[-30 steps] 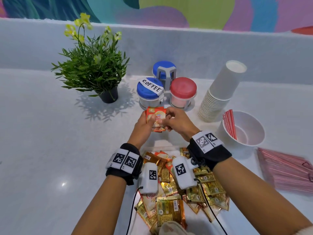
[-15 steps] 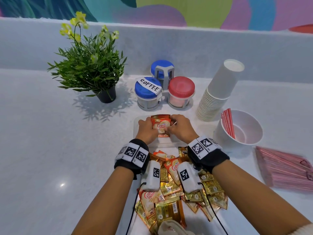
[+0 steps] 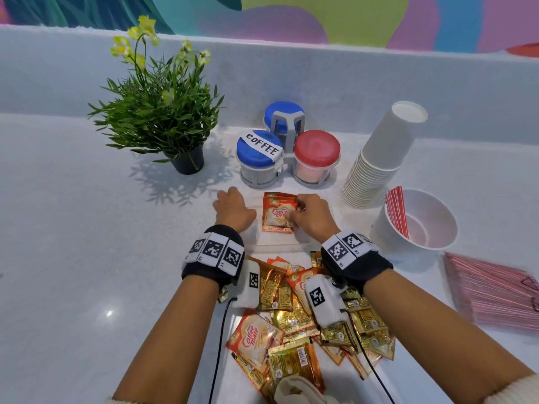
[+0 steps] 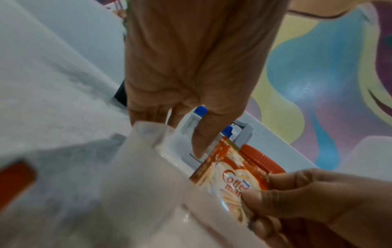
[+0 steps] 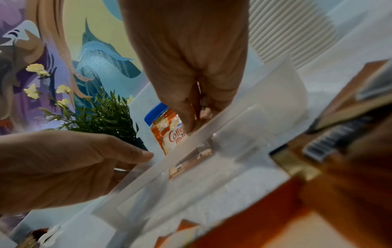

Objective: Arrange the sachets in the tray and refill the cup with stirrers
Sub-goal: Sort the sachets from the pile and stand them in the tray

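Note:
A small stack of orange Coffee mate sachets (image 3: 277, 212) stands in the clear plastic tray (image 3: 277, 244), and my right hand (image 3: 296, 214) pinches the stack's right edge. My left hand (image 3: 232, 209) is off the stack and holds the tray's left wall (image 4: 148, 167), thumb inside and fingers outside. Many loose gold and orange sachets (image 3: 291, 304) lie heaped in front of the tray, under my wrists. A white cup (image 3: 388, 237) at the right holds a few red stirrers (image 3: 396, 211). A bundle of pink stirrers (image 3: 493, 293) lies beside it.
Behind the tray stands a rack of lidded canisters (image 3: 287, 153), one marked COFFEE. A potted plant (image 3: 157, 118) is at the back left and a leaning stack of paper cups (image 3: 382, 156) at the back right. A raised ledge closes off the counter's far side.
Both hands brought the sachet stack down from the air into the tray. The left hand then let go and shifted left to the tray's wall.

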Tool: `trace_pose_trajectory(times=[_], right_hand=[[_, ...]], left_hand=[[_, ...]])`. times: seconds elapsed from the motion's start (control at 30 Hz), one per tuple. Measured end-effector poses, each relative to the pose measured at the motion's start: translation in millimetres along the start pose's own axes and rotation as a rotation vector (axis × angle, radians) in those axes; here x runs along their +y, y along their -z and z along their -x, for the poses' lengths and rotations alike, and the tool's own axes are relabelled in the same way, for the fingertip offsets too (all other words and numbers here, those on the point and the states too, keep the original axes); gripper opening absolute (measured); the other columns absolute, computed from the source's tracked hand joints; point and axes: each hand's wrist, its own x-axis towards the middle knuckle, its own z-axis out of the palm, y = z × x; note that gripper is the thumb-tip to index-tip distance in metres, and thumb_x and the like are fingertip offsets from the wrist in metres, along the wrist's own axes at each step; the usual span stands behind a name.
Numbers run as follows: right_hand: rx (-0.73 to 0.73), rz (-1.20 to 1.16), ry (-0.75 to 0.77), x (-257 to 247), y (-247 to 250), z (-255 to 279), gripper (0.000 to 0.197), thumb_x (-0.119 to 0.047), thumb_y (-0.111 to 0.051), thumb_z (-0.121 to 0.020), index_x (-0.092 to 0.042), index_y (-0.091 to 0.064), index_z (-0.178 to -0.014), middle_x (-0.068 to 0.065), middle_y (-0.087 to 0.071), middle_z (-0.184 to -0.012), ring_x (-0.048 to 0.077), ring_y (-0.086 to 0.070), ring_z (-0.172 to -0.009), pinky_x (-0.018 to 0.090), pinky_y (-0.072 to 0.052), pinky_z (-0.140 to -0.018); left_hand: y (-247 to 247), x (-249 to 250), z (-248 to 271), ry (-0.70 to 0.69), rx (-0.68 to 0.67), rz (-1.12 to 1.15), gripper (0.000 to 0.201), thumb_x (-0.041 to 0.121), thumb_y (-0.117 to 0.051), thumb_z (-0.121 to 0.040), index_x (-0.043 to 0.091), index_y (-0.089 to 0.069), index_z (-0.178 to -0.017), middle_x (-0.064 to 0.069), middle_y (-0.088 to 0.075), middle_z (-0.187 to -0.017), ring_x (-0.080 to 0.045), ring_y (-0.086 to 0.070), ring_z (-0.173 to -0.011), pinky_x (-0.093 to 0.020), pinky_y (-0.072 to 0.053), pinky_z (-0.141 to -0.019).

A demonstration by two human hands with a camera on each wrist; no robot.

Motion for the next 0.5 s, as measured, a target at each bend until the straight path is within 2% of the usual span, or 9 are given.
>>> trace_pose_trajectory(times=[0.1, 0.2, 0.3, 0.37, 0.43, 0.5], right_hand=[[-0.005, 0.022, -0.004, -6.4, -1.7, -3.8, 0.025, -0.011, -0.061, -0.087, 0.003, -0.063, -0.108, 0.019, -0.067, -0.109, 0.023, -0.059, -0.091, 0.019, -0.035, -0.071], [-0.020, 0.025, -0.020, -12.4, -5.2, -6.2, 0.026, -0.009, -0.060, -0.087, 0.003, -0.062, -0.110, 0.019, -0.066, -0.111, 0.029, -0.062, -0.101, 0.023, -0.039, -0.076], [-0.026, 0.033, -0.027, -15.4, -9.9, -7.9, 0.026, -0.009, -0.060, -0.087, 0.002, -0.063, -0.111, 0.020, -0.066, -0.111, 0.031, -0.061, -0.103, 0.026, -0.042, -0.080], [-0.025, 0.001, -0.057, -15.5, -12.8, -8.3, 0.025, -0.009, -0.061, -0.086, 0.002, -0.064, -0.108, 0.020, -0.067, -0.108, 0.031, -0.061, -0.102, 0.030, -0.045, -0.084], [-0.024, -0.080, -0.106, -13.3, -15.4, -8.9, 0.022, -0.009, -0.063, -0.084, 0.003, -0.067, -0.102, 0.020, -0.069, -0.103, 0.027, -0.063, -0.094, 0.030, -0.047, -0.082], [-0.031, -0.164, -0.136, -11.5, -16.8, -8.2, 0.019, -0.008, -0.062, -0.085, 0.002, -0.068, -0.100, 0.020, -0.069, -0.102, 0.023, -0.060, -0.086, 0.035, -0.051, -0.086]], left_hand=[[-5.9, -2.2, 1.6, -0.009, -0.084, 0.068, 0.061, 0.012, -0.059, -0.087, 0.000, -0.029, -0.139, -0.020, -0.035, -0.144, -0.033, -0.035, -0.133, -0.036, -0.033, -0.105], [-15.7, -2.1, 5.6, -0.038, -0.090, 0.182, 0.065, 0.006, -0.064, -0.084, 0.004, -0.030, -0.140, -0.018, -0.042, -0.141, -0.029, -0.042, -0.130, -0.034, -0.036, -0.102], [-22.0, -1.9, 7.3, -0.066, -0.057, 0.236, 0.061, 0.004, -0.072, -0.076, 0.005, -0.040, -0.128, -0.016, -0.055, -0.127, -0.028, -0.054, -0.117, -0.031, -0.042, -0.089], [-24.4, -2.6, 7.3, -0.074, -0.026, 0.209, 0.063, 0.005, -0.075, -0.073, 0.004, -0.041, -0.126, -0.016, -0.052, -0.126, -0.029, -0.052, -0.117, -0.032, -0.042, -0.090], [-26.4, -3.9, 7.4, -0.061, -0.001, 0.123, 0.067, 0.008, -0.076, -0.072, 0.004, -0.039, -0.128, -0.017, -0.042, -0.130, -0.032, -0.044, -0.122, -0.036, -0.039, -0.098], [-27.3, -5.7, 8.5, -0.035, -0.001, 0.054, 0.069, 0.012, -0.075, -0.073, 0.003, -0.036, -0.130, -0.018, -0.035, -0.132, -0.034, -0.039, -0.125, -0.039, -0.036, -0.103]])
